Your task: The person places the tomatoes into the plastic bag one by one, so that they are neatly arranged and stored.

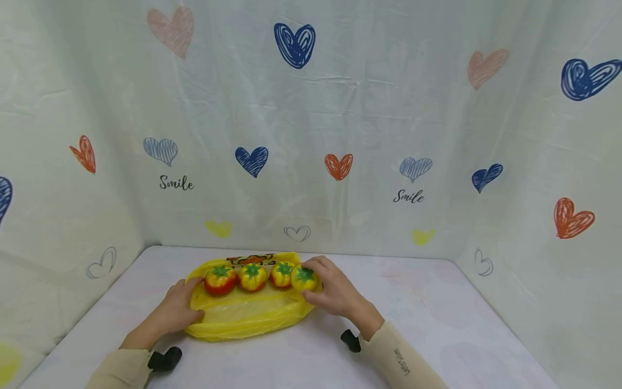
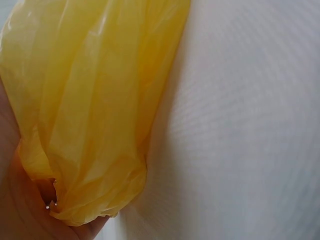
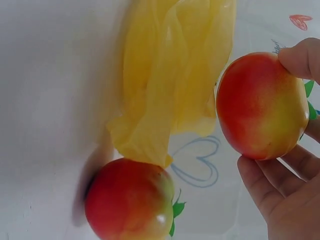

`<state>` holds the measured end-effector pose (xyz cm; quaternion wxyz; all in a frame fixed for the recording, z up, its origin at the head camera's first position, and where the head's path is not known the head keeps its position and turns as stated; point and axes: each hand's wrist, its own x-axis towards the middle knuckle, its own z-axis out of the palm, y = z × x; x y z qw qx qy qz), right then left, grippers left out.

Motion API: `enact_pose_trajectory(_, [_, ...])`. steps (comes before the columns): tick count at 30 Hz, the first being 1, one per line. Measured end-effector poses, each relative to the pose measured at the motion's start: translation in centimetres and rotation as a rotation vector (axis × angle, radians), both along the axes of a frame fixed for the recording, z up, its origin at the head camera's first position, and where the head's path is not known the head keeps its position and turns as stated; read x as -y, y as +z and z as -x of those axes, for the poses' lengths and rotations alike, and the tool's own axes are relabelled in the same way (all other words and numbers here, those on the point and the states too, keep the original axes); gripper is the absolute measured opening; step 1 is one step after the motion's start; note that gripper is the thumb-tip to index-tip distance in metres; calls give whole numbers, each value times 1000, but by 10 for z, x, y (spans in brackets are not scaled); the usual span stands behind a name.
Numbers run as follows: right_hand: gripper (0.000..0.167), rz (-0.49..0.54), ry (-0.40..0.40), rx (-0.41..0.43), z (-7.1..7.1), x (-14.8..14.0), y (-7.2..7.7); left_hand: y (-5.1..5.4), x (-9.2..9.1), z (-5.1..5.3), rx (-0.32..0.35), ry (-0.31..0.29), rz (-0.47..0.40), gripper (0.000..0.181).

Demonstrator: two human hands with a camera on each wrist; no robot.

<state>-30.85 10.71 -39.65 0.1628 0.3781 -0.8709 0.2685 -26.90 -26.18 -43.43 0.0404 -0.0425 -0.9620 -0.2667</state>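
Note:
A yellow plastic bag (image 1: 243, 319) lies spread on the table, a dark printed picture at its far edge. My left hand (image 1: 174, 308) grips the bag's left edge between thumb and fingers; crumpled film (image 2: 90, 110) fills the left wrist view. At the bag's right end my right hand (image 1: 335, 286) holds a red-yellow tomato (image 1: 302, 280) with a green star-shaped top. Left of it, in a row on the bag, are three more: one tomato (image 1: 281, 274), a middle tomato (image 1: 252, 279) and a redder tomato (image 1: 220, 282). The right wrist view shows another tomato (image 3: 130, 200) below the held tomato (image 3: 260, 110).
The white table (image 1: 408, 324) reaches back to a pale curtain (image 1: 369, 119) printed with hearts and "Smile". Curtain sides also stand at left and right. Black wrist mounts (image 1: 165, 360) sit beside the beige sleeves (image 1: 400, 356).

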Motion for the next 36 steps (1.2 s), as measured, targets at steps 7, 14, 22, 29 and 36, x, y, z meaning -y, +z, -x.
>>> enact_pose_trajectory(7, [51, -2, 25, -21, -2, 9, 0, 1, 0, -1, 1, -2, -5, 78])
enact_pose_trajectory(14, [52, -30, 34, 4, -3, 19, 0, 1, 0, -2, -5, -10, 2, 78])
enact_pose_trajectory(22, [52, -60, 99, -24, -3, 32, -3, 1, 0, -2, -1, -7, 5, 78])
enact_pose_trajectory(29, [52, -90, 100, -37, -5, 44, -3, 0, 0, -2, 1, -1, -2, 79])
enact_pose_trajectory(36, [56, -111, 112, -13, -6, 60, -2, -1, 0, -2, -5, 1, -3, 79])
